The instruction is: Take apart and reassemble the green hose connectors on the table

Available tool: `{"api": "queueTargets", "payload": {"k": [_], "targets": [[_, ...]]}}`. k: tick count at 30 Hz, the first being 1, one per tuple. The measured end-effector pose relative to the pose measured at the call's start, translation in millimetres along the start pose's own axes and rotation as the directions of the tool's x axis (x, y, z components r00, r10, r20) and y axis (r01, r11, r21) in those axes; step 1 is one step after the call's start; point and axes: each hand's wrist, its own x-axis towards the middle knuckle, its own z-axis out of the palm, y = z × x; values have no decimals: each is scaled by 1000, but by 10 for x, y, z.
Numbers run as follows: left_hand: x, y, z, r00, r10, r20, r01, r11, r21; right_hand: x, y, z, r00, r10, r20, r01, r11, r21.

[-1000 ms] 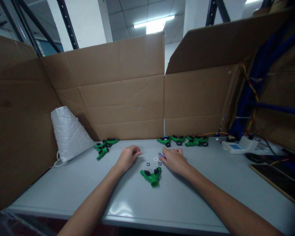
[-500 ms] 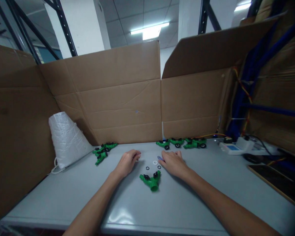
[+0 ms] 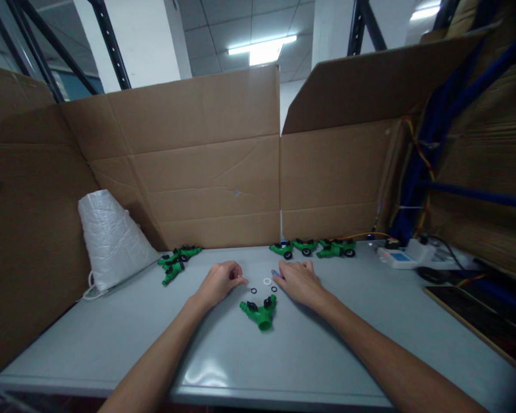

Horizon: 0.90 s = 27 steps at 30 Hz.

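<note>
A green Y-shaped hose splitter (image 3: 260, 315) with black valve levers lies on the table, its wide opening towards me. Beyond it are a black rubber ring (image 3: 253, 291), a second black ring (image 3: 274, 289) and a white ring (image 3: 267, 281). My left hand (image 3: 222, 281) rests left of the rings, fingers curled and the tips close together; anything between them is too small to make out. On the right, my right hand (image 3: 300, 281) is closed around a small blue-purple piece (image 3: 276, 274). Only its end shows by the thumb, so its kind is unclear.
Several green splitters (image 3: 305, 248) line the back right; more green splitters (image 3: 174, 265) lie at the back left beside a white bag (image 3: 112, 241). A power strip (image 3: 398, 258) with cables and a dark flat panel (image 3: 477, 321) occupy the right. Cardboard walls (image 3: 206, 178) enclose the table (image 3: 309, 367).
The left fingertips have moved slightly towards the black ring, the thumb side reaching further right. My right hand keeps its place by the white ring. The whole view has shifted a little.
</note>
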Motion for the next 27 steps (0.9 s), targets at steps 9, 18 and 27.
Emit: {"api": "queueTargets", "payload": {"k": [9, 18, 27], "targets": [[7, -1, 18, 1000, 27, 4, -27, 999, 25, 59, 137, -107, 992, 21, -125, -19, 1000, 14], [5, -1, 21, 990, 138, -15, -138, 990, 19, 74, 177, -182, 993, 59, -103, -62, 998, -21], [-2, 60, 39, 966, 256, 22, -257, 964, 71, 67, 198, -229, 992, 105, -72, -109, 992, -55]]}}
